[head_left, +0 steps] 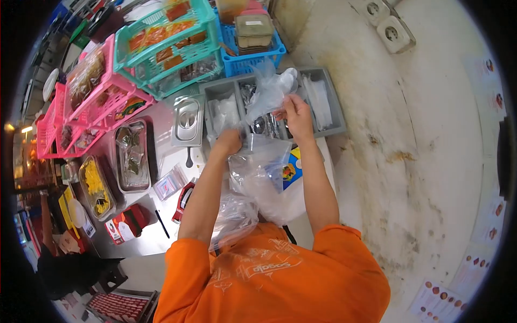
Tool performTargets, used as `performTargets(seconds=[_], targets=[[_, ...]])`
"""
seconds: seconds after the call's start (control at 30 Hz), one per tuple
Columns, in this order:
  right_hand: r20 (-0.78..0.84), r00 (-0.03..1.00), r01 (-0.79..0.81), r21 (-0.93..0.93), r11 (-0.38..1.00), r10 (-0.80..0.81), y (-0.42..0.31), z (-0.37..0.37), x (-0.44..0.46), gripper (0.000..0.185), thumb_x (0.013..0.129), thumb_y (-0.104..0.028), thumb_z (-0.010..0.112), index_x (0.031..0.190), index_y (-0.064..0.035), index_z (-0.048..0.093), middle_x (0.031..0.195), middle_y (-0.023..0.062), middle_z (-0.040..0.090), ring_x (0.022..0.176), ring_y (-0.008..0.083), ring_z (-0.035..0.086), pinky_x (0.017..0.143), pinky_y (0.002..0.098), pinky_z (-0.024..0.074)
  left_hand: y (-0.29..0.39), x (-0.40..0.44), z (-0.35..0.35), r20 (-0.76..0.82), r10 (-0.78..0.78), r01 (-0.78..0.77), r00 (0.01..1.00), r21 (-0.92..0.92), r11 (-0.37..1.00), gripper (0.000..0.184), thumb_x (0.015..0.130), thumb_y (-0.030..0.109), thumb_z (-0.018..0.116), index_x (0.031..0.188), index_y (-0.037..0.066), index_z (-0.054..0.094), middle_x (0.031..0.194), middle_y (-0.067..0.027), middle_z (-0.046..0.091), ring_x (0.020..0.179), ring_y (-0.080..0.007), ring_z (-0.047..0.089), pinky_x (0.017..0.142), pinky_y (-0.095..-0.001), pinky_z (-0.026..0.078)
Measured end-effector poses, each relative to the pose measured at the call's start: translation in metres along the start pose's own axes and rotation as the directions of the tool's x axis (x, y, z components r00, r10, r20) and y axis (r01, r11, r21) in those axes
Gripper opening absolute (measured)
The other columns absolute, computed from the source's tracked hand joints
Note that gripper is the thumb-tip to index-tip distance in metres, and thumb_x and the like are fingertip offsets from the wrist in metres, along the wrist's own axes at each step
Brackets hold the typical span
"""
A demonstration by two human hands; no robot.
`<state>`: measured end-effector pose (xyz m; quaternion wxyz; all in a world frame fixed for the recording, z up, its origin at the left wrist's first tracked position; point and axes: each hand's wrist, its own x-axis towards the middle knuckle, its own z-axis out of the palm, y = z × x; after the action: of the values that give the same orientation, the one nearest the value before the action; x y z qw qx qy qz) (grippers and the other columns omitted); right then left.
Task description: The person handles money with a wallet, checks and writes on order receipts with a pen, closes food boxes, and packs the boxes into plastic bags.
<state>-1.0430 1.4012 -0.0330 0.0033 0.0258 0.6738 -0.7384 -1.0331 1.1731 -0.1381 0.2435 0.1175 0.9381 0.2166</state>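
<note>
My right hand pinches a thin, translucent plastic bag above a grey divided tray. Rounded white pieces, too blurred to name, show at the bag's upper end. At the tray's front left, my left hand is closed, its fingertips partly hidden. It appears to grip the upper edge of a large clear plastic bag, which hangs between my forearms. The tray holds clear plastic packets on the left, dark wrapped items in the middle and long white wrapped pieces on the right.
Left of the tray lies a lidded metal pan. Further left are metal trays of packets and yellow food. Pink and green baskets stand behind, beside a blue basket. A stained wall borders the right.
</note>
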Motion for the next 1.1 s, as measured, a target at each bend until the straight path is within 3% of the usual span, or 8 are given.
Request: performTargets(seconds=[0.27, 0.4, 0.57, 0.67, 0.87, 0.97, 1.03, 1.1], targets=[[0.188, 0.955, 0.278, -0.313, 0.908, -0.227, -0.005, -0.005, -0.020, 0.021, 0.102, -0.018, 0.054, 0.111, -0.0008, 0.063, 0.094, 0.0040, 0.066, 0.082, 0.0103, 0.063, 0.069, 0.0263, 0.0530, 0.092, -0.060, -0.080, -0.613, 0.091, -0.389, 0.785, -0.373, 0.842, 0.036, 0.085, 0.019, 0.071, 0.113, -0.001, 0.064, 0.092, -0.0176, 0.070, 0.091, -0.0317, 0.069, 0.082, -0.0406, 0.055], [0.075, 0.991, 0.110, 0.056, 0.992, -0.114, 0.004, 0.015, -0.016, 0.021, 0.102, -0.018, 0.054, 0.105, 0.0006, 0.062, 0.090, 0.0026, 0.064, 0.081, 0.0106, 0.062, 0.072, 0.0281, 0.0537, 0.080, -0.039, -0.076, -0.474, -0.125, -0.293, 0.872, -0.708, 0.642, 0.028, 0.086, 0.015, 0.072, 0.104, -0.004, 0.063, 0.085, -0.0141, 0.070, 0.074, -0.0239, 0.069, 0.068, -0.0361, 0.053], [-0.085, 0.985, -0.098, 0.457, 0.884, 0.153, 0.028, -0.009, -0.017, 0.017, 0.101, -0.016, 0.053, 0.103, -0.0009, 0.060, 0.100, 0.0101, 0.067, 0.089, 0.0192, 0.066, 0.079, 0.0340, 0.0538, 0.055, -0.054, -0.072, -0.854, -0.148, -0.179, 0.500, -0.269, 0.946, 0.011, 0.086, 0.006, 0.064, 0.093, -0.002, 0.065, 0.089, -0.0145, 0.069, 0.080, -0.0269, 0.069, 0.070, -0.0352, 0.054], [-0.150, 0.962, -0.114, 0.535, 0.837, 0.227, 0.027, -0.004, -0.019, 0.017, 0.101, -0.016, 0.052, 0.104, -0.0010, 0.059, 0.099, 0.0101, 0.066, 0.090, 0.0217, 0.066, 0.082, 0.0381, 0.0539, 0.005, -0.017, -0.028, -0.489, 0.289, -0.068, 0.823, 0.421, 0.905, 0.014, 0.086, 0.011, 0.061, 0.091, 0.001, 0.070, 0.097, -0.0133, 0.071, 0.088, -0.0281, 0.069, 0.077, -0.0365, 0.056], [-0.296, 0.955, 0.102, 0.376, 0.921, 0.015, 0.000, 0.000, -0.048, 0.016, 0.099, -0.014, 0.054, 0.110, -0.0026, 0.059, 0.105, 0.0108, 0.066, 0.096, 0.0250, 0.064, 0.086, 0.0410, 0.0529, -0.018, -0.006, 0.021, -0.019, 0.113, -0.089, 0.993, 0.492, 0.866, 0.021, 0.085, 0.015, 0.057, 0.091, 0.009, 0.077, 0.103, -0.0147, 0.073, 0.097, -0.0289, 0.070, 0.085, -0.0408, 0.056], [-0.316, 0.870, 0.107, -0.630, 0.769, -0.379, 0.013, -0.037, -0.083, 0.023, 0.095, -0.013, 0.059, 0.116, -0.0034, 0.059, 0.110, 0.0122, 0.064, 0.102, 0.0298, 0.062, 0.090, 0.0466, 0.0514, -0.013, -0.025, -0.015, 0.272, 0.171, -0.299, 0.947, 0.554, 0.777, 0.024, 0.081, 0.012, 0.060, 0.102, 0.004, 0.070, 0.109, -0.0155, 0.068, 0.105, -0.0328, 0.064, 0.090, -0.0426, 0.053], [-0.225, 0.951, 0.040, -0.591, 0.805, -0.213, -0.025, -0.009, -0.138, 0.033, 0.094, -0.015, 0.061, 0.124, -0.0050, 0.055, 0.118, 0.0130, 0.061, 0.106, 0.0308, 0.060, 0.093, 0.0483, 0.0492, -0.006, -0.085, -0.036, -0.537, 0.468, -0.411, 0.702, 0.232, 0.882, 0.021, 0.081, 0.009, 0.057, 0.096, -0.002, 0.068, 0.103, -0.0193, 0.069, 0.101, -0.0392, 0.063, 0.085, -0.0434, 0.052], [0.007, 0.994, -0.113, 0.086, 0.990, 0.113, -0.035, 0.026, -0.188, 0.045, 0.095, -0.021, 0.059, 0.135, -0.0073, 0.047, 0.129, 0.0127, 0.055, 0.113, 0.0303, 0.056, 0.097, 0.0475, 0.0461, 0.010, -0.170, -0.070, -0.479, 0.181, -0.259, 0.859, -0.102, 0.960, 0.020, 0.085, 0.010, 0.055, 0.094, 0.000, 0.070, 0.093, -0.0170, 0.071, 0.088, -0.0381, 0.066, 0.079, -0.0419, 0.053]])
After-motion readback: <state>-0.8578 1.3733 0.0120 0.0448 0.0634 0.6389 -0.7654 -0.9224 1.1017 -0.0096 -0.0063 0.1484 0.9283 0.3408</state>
